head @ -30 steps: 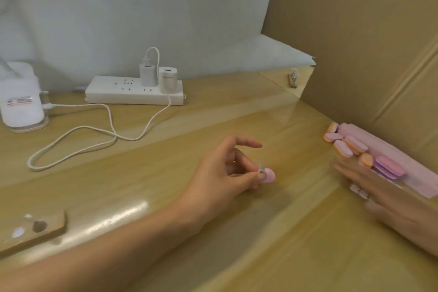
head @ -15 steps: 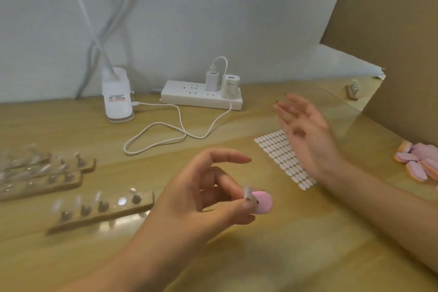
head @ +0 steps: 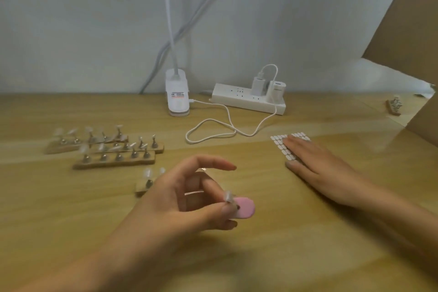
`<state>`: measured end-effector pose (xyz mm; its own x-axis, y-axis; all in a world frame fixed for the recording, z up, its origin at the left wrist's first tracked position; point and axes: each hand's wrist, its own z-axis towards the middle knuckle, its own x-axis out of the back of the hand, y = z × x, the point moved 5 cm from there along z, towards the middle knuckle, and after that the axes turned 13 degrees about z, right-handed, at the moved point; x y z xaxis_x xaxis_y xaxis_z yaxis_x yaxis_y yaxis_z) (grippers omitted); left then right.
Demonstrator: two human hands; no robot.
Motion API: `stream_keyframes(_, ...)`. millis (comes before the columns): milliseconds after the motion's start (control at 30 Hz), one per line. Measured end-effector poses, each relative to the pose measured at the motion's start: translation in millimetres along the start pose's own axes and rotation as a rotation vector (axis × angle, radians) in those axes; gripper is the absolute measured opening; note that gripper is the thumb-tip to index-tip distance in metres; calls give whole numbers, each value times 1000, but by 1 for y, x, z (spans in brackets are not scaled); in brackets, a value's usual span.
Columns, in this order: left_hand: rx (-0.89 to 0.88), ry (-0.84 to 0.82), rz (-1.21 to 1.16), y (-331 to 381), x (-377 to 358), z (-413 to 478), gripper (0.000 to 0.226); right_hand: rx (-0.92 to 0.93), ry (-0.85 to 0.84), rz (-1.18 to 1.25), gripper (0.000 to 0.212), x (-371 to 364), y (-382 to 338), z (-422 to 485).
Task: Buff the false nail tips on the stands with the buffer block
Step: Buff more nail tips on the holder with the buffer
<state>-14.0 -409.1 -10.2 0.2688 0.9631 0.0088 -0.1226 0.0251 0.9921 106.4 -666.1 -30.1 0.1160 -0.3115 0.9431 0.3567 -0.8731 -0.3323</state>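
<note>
My left hand (head: pixel 180 199) hovers over the table's middle and pinches a small pink buffer block (head: pixel 245 207) together with a nail tip on its metal peg (head: pixel 228 195). My right hand (head: pixel 315 166) lies flat, fingers straight, on a sheet of white adhesive tabs (head: pixel 279 143) at the right. Three wooden stands with nail tips (head: pixel 113 147) sit at the left. A fourth stand (head: pixel 145 184) lies partly hidden behind my left hand.
A white clip lamp base (head: pixel 177 95) and a white power strip (head: pixel 248 99) with chargers stand at the back, their cable (head: pixel 213 130) looping forward. A cardboard panel (head: pixel 414 38) walls off the right side. A small stand (head: pixel 394 105) lies by it.
The view has swung left, bringing the stands into sight. My right hand came down from the air onto the tab sheet. My left hand keeps its pinch on the block and tip.
</note>
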Motion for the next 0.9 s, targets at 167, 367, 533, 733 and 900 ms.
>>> stream_keyframes(167, -144, 162, 174, 24, 34, -7, 45, 303, 195, 235, 37, 22, -78, -6)
stream_keyframes(367, -153, 215, 150, 24, 45, -7, 50, 635, 71, 833, 27, 9, -175, -25)
stream_keyframes(533, -139, 248, 217, 13, 55, -16, 47, 649, 142, 927, 22, 7, -172, -18)
stream_keyframes(733, -146, 318, 387, 4, 63, -20, 46, 497, -35, 1307, 20, -14, -162, -13)
stream_keyframes(900, -177, 285, 386, -1, 64, -17, 52, 588, 83, 1042, 20, -21, -171, -17)
